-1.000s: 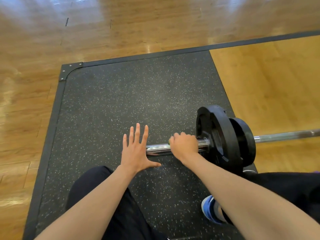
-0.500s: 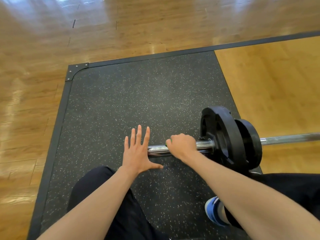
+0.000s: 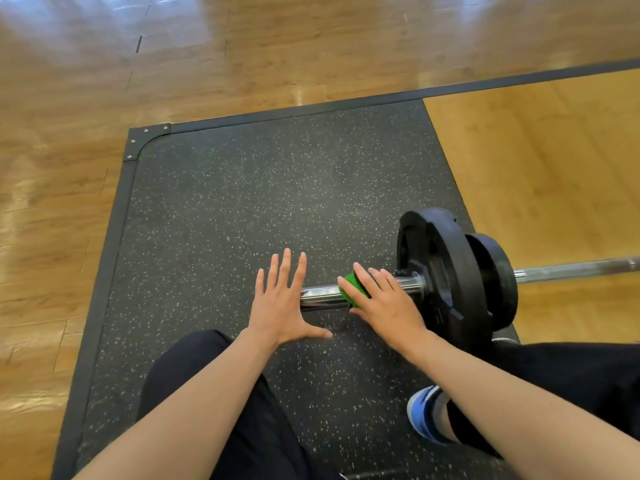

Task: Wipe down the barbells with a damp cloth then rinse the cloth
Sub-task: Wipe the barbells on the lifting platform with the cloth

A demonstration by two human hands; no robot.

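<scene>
One green cloth [image 3: 349, 289] under right hand's [image 3: 386, 304] fingers [image 3: 364, 280], atop the barbell [image 3: 320, 295]

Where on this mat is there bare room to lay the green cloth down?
Widest: speckled black rubber mat beyond the chrome barbell sleeve, up to its far edge. Also left of the left hand. Crowded: around the right hand, green cloth, black weight plates, blue shoe.

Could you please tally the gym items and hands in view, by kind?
Weight plates: 2
Barbell: 1
Green cloth: 1
Hands: 2, left hand and right hand
Total: 6
</scene>
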